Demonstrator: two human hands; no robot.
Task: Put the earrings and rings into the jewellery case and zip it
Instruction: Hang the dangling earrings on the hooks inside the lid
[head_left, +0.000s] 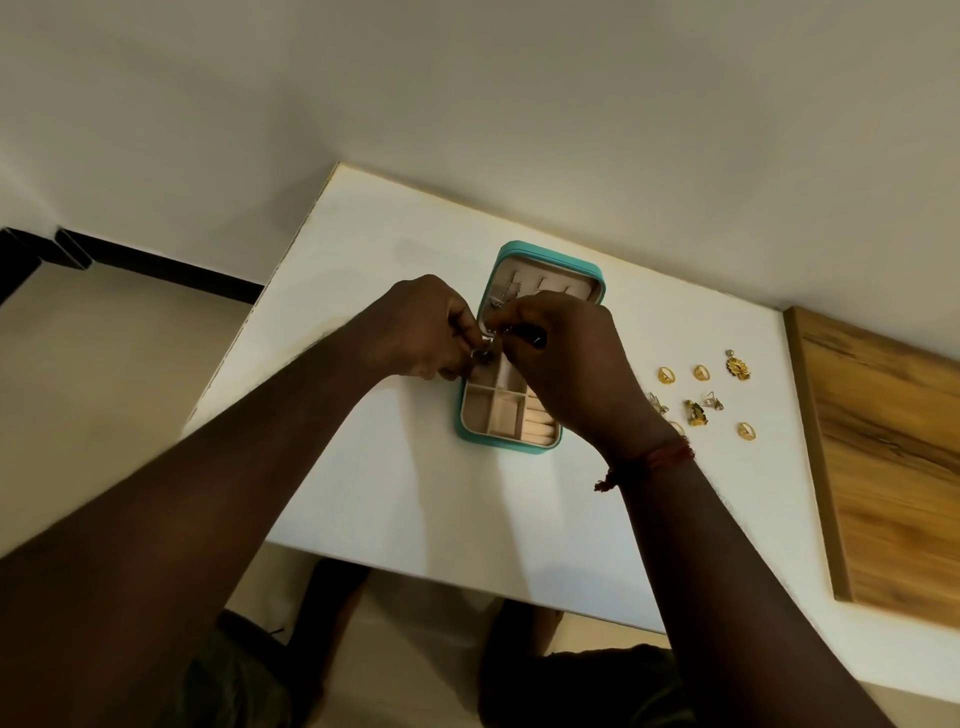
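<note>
Head view: both hands meet over the open case (511, 410), which lies on the table (395, 493) with its long axis running away from the person, lid far and tray near. The left hand (423, 332) has its fingers curled and pinches a small silver piece (482, 349), which I judge to be an earring. It sits at the case's left edge, about where the lid joins the tray. The right hand (566, 364) comes in from the other side with its fingertips drawn together on the same piece. Whether it also holds something dark under the fingers I cannot tell.

The piece hangs just beyond the left-hand compartments of the tray, so setting it down calls for only a short drop toward the person.

The remaining pieces lie loose on the table, outward of the right hand and just past its wrist, so that hand is the nearer one for the next pick.

- **Rings:** three gold rings (666, 374) show plainly, and a fourth seems half hidden by the wrist.
- **Gold earrings:** two gold earrings (737, 366).
- **Silver earrings:** two silver earrings (712, 402).

A red thread (667, 457) circles the right wrist. A board (883, 467) lies further out on that side.
</note>
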